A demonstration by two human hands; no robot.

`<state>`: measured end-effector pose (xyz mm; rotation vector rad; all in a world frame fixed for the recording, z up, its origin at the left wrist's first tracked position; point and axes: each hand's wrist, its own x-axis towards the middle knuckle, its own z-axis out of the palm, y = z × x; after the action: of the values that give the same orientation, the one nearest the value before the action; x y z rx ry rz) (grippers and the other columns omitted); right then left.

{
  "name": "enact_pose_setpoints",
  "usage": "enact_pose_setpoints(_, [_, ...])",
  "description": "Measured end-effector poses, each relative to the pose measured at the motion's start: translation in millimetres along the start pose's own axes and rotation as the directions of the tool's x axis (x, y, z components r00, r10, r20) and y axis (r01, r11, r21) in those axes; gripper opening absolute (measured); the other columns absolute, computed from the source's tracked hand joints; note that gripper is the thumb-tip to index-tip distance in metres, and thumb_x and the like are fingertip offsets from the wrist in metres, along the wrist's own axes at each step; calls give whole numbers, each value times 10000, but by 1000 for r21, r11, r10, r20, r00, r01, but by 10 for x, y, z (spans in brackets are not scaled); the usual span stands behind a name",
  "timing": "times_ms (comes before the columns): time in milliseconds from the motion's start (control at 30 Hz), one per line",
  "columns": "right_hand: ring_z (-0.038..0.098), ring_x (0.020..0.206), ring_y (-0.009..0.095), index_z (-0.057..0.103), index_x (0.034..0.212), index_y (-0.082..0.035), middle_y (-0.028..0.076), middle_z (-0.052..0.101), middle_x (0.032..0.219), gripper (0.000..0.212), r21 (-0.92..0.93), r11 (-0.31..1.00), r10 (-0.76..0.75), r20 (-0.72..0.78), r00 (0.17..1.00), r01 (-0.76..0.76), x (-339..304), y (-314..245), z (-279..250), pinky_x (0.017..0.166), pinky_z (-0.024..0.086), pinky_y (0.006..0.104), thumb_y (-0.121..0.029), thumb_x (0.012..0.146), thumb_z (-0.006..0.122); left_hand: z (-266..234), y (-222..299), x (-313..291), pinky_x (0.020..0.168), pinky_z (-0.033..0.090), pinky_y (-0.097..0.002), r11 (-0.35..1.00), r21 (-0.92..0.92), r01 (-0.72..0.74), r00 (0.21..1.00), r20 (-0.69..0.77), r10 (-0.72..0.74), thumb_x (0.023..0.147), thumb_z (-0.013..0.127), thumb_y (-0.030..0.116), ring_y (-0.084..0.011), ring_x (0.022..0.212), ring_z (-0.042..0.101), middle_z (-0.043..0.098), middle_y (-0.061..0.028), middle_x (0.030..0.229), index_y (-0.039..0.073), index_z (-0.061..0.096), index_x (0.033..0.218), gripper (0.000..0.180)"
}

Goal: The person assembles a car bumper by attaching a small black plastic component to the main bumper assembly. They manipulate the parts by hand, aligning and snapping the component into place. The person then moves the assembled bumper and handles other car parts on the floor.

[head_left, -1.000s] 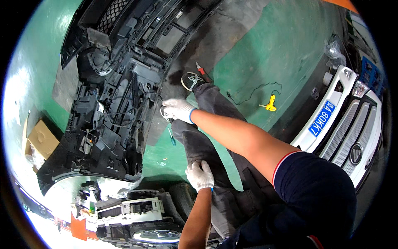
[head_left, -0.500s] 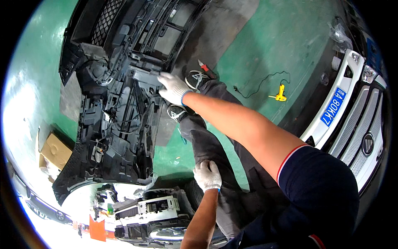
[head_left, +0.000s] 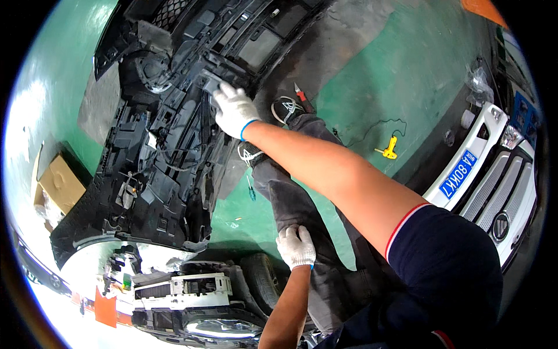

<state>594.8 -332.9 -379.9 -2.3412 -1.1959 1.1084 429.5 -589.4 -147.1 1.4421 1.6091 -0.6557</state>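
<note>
Reaching further up since the earlier frame, the right hand (head_left: 233, 110), in a white glove, now lies on the inner side of the black bumper (head_left: 157, 151), its fingers (head_left: 224, 93) spread and pressing a grey bracket (head_left: 209, 81) near the bumper's upper part; whether they grip it cannot be told. Left hand (head_left: 296, 247), also gloved, has stayed on the person's own knee, fingers together and flat on the dark trouser leg (head_left: 290, 198).

Lying face down on the green floor (head_left: 372, 75), the bumper has its ribs and wiring showing, and stretches from top centre to lower left. A black shoe (head_left: 286, 109) sits just right of the reaching hand, with a red-handled tool (head_left: 301, 96) beside it. A small screwdriver (head_left: 251, 191) lies by the leg. A yellow tool (head_left: 388, 148) with a thin cable lies well apart to the right, near a white car front (head_left: 494, 174). A cardboard box (head_left: 58, 185) sits at the left.
</note>
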Motion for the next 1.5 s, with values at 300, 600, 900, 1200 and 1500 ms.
enact_pose_setpoints(300, [690,1137,411,779,1025,-75,226,730,1177,324,55,964,-260,386,885,259,-262,634,187,989,547,511,-285,919,556,-7,-86,-17,1002,497,-518,1000,-15,3,1000,17,-3,947,652,323,-438,1105,620,704,-240,1141,15,760,1054,343])
enact_pose_setpoints(600, [688,1137,424,755,1169,-90,222,725,1209,388,56,915,303,558,773,-399,-2196,1049,-38,983,551,494,-381,975,588,-150,-19,37,1007,490,-514,997,57,-47,999,27,45,958,649,326,-437,1104,619,697,-241,1145,18,752,1082,348])
enact_pose_setpoints(900, [709,1164,311,755,1206,-38,179,759,1208,382,476,600,317,597,737,-643,-3324,638,-395,1018,535,386,-335,1008,617,-323,165,139,1011,486,-512,964,214,-156,988,51,148,961,636,328,-433,1102,630,697,-242,1141,20,737,1082,346])
enact_pose_setpoints(1200, [716,1144,206,744,1224,-30,134,771,1194,368,507,601,297,576,761,-618,-3360,792,-506,1018,532,326,-327,1033,641,-342,202,138,1042,469,-501,901,350,-257,966,84,243,975,612,348,-417,1114,633,713,-233,1121,0,745,1086,388])
enact_pose_setpoints(1500, [704,1175,311,733,1242,-33,186,739,1248,365,523,630,408,407,818,-574,-3440,1091,-1514,1019,537,397,-307,1028,622,-290,260,139,989,510,-517,883,406,-236,971,73,226,954,613,357,-427,1093,638,707,-227,1131,18,761,1036,379])
